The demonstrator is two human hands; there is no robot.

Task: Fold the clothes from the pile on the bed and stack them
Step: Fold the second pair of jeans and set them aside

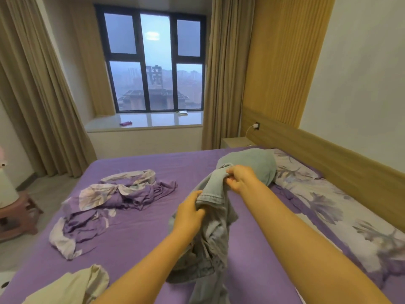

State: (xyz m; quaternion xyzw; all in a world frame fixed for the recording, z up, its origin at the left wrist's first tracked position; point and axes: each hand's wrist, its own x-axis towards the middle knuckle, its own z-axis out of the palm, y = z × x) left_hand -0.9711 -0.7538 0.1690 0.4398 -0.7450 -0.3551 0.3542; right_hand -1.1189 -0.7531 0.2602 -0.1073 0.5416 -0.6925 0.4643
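Hanging bunched above the purple bed (135,242), a pale blue denim garment (213,233) is lifted off the sheet, its lower part trailing down onto the mattress near the front edge. The left hand (190,212) is clenched around a hemmed edge of it, and the right hand (240,177), slightly farther away, pinches another fold of the same cloth. To the left lies a crumpled purple floral cover (105,200), a cream garment (72,286) sits at the near corner, and a grey-green pillow (254,165) rests just behind the hands.
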